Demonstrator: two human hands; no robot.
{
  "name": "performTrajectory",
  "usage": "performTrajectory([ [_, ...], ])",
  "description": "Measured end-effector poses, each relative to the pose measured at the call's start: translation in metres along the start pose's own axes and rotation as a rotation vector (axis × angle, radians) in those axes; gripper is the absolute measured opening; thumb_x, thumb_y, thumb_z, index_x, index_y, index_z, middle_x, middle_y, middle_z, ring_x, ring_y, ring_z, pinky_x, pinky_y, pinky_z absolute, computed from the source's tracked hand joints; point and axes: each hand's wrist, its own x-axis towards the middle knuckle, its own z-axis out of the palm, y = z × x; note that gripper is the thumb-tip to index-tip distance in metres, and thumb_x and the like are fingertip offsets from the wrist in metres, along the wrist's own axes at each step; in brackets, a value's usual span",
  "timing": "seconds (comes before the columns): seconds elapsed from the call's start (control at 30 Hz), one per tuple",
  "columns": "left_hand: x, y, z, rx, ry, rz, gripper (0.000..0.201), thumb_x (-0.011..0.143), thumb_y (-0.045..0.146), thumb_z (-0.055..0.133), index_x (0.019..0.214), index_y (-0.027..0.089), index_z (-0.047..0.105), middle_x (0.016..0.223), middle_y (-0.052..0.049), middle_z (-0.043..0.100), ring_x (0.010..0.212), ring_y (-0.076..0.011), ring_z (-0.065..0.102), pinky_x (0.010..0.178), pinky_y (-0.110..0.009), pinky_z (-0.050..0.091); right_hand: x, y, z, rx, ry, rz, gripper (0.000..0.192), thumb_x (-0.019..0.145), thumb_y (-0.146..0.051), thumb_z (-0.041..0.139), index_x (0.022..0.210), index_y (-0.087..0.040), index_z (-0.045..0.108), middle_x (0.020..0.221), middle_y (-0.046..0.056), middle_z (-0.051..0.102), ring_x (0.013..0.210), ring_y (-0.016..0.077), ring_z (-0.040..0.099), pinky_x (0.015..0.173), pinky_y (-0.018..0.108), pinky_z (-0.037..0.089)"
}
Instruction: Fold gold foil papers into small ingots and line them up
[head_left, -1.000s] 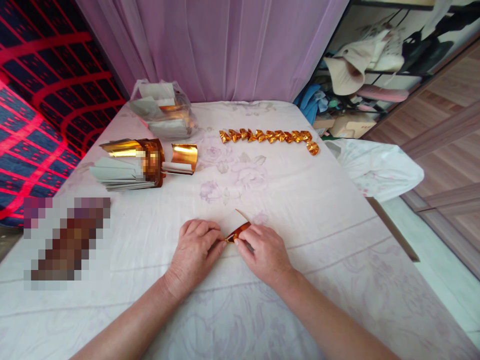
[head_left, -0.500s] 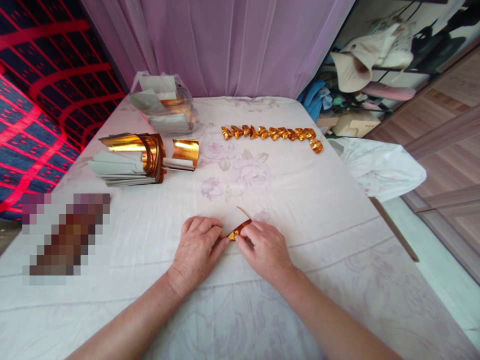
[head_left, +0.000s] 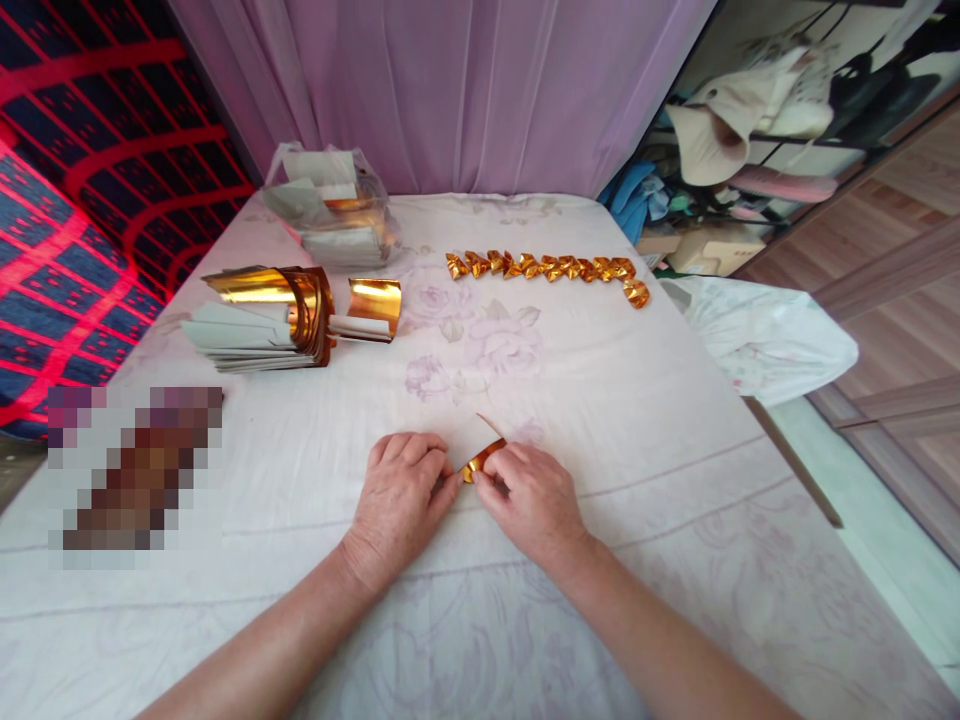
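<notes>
Both hands pinched a small gold foil paper on the sheet.
Left hand and right hand met fingertip to fingertip, each nipping one end of the foil, which lay between them with a white flap sticking up just beyond. Foil looked light, thin, slick and easily creased; best gripped at folded edges, not the loose flap. Folded pieces lay in a row far ahead of the right hand, foil stack ahead-left of the left.
</notes>
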Motion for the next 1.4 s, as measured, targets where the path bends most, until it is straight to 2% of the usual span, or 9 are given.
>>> performTrajectory([
  [0.5,0.0003,0.0008,-0.0004,-0.004,-0.023,-0.019,0.012,0.085,0.024,0.065,0.075,0.02,0.061,0.1,-0.004,0.065,0.093,-0.0238,0.055,0.087,-0.042,0.041,-0.0004,0.0,0.0025,0.001,0.011,0.013,0.022,0.085,-0.019,0.058,0.064,-0.021,0.054,0.062,-0.002,0.058,0.062,0.0138,0.054,0.063,0.029,0.032],
  [1.17,0.0003,-0.0002,0.0014,-0.014,0.013,0.004,0.014,0.088,0.025,0.061,0.075,0.02,0.061,0.098,-0.005,0.064,0.093,-0.0237,0.054,0.086,-0.042,0.041,0.0001,-0.0005,0.001,-0.008,0.009,0.003,0.022,0.085,-0.019,0.059,0.063,-0.021,0.054,0.062,-0.002,0.057,0.061,0.0138,0.053,0.062,0.029,0.031],
  [1.4,0.0003,0.0008,-0.0003,-0.004,-0.011,-0.001,0.012,0.087,0.025,0.063,0.075,0.02,0.061,0.099,-0.004,0.064,0.093,-0.0238,0.054,0.086,-0.042,0.04,0.0002,-0.0008,0.001,-0.002,0.003,0.012,0.021,0.084,-0.019,0.06,0.064,-0.022,0.055,0.062,-0.002,0.058,0.062,0.014,0.053,0.062,0.029,0.032],
])
